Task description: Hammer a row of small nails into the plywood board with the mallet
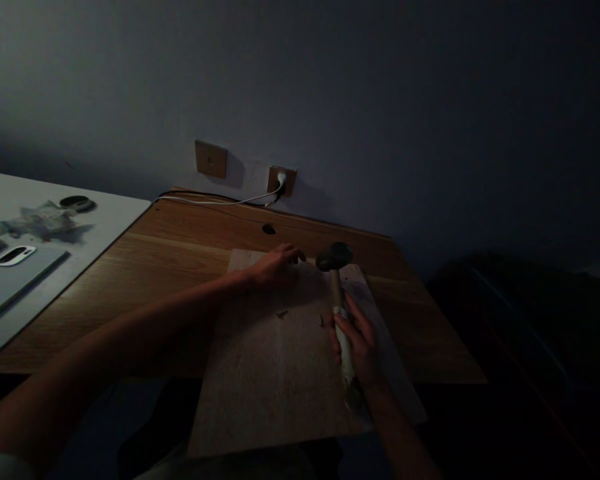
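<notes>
My right hand is wrapped round the handle of a hammer, whose dark head points away from me above the board. The lower part of the handle has a pale wrapping. At the far edge of a wooden board, my left hand rests with its fingers curled and pinched; what they hold, if anything, is too dark to make out. A few small nail-like pieces lie on the board between my hands. Another thin nail-like piece stands out close to my right fingers.
The board lies on a brown wooden table and overhangs its near edge. Cables run along the back to a wall socket. On the left, a white table carries a grey case, crumpled plastic and a dark roll.
</notes>
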### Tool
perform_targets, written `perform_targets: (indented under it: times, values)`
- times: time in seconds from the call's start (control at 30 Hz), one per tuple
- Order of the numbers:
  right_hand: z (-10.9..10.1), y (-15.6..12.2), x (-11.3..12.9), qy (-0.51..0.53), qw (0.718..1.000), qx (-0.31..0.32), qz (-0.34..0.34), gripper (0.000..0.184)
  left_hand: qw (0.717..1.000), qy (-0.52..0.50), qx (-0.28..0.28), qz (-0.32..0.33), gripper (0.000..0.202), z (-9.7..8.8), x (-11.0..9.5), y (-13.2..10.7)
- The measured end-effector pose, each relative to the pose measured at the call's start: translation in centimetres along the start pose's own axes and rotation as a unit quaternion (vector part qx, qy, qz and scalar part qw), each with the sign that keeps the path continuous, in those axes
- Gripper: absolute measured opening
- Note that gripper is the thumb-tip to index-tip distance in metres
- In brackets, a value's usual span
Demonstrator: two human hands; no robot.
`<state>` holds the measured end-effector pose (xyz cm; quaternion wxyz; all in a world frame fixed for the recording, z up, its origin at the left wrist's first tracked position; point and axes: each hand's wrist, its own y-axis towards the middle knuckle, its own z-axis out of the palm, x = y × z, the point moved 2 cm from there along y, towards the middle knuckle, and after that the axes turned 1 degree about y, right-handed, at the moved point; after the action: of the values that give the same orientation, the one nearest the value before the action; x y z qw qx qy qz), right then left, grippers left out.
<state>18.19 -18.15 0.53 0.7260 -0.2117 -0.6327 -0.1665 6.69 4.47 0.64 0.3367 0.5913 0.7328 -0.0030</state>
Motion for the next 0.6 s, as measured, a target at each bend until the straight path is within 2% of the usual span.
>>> perform_targets:
  times: [0.07,0.13,0.2,0.27,0.33,0.43,0.53,0.6]
  values:
    - [-0.4,0.3,0.1,0.026,0.999,-0.025,-0.014,0.067,0.997,0.035,0.012,0.068,0.032,0.0,-1.9,-0.2]
    - [-0.8,0.6,0.3,0.049,0.998,-0.048,-0.014,0.065,0.983,0.073,0.063,0.157,0.022,0.6,-4.4,-0.6]
    - [-1.1,1.0,0.4,0.063,0.996,-0.067,-0.007,0.059,0.952,0.134,0.107,0.253,0.023,1.5,-6.8,-1.3]
    - [-1.4,1.1,0.6,0.064,0.995,-0.075,-0.002,0.052,0.920,0.199,0.122,0.313,0.022,2.5,-8.7,-1.9]
    - [-1.5,1.2,0.8,0.051,0.996,-0.071,0.002,0.045,0.903,0.244,0.128,0.330,0.016,3.4,-9.8,-2.4]
    - [-1.4,1.0,1.0,0.029,0.998,-0.064,0.004,0.043,0.902,0.260,0.135,0.318,0.020,4.1,-10.4,-2.6]
    - [-1.3,0.9,1.0,0.028,0.998,-0.061,0.004,0.049,0.909,0.243,0.132,0.311,0.024,3.5,-10.1,-2.5]
    - [-1.2,0.9,1.0,0.039,0.997,-0.062,0.004,0.053,0.928,0.215,0.121,0.279,0.020,2.4,-9.0,-2.3]
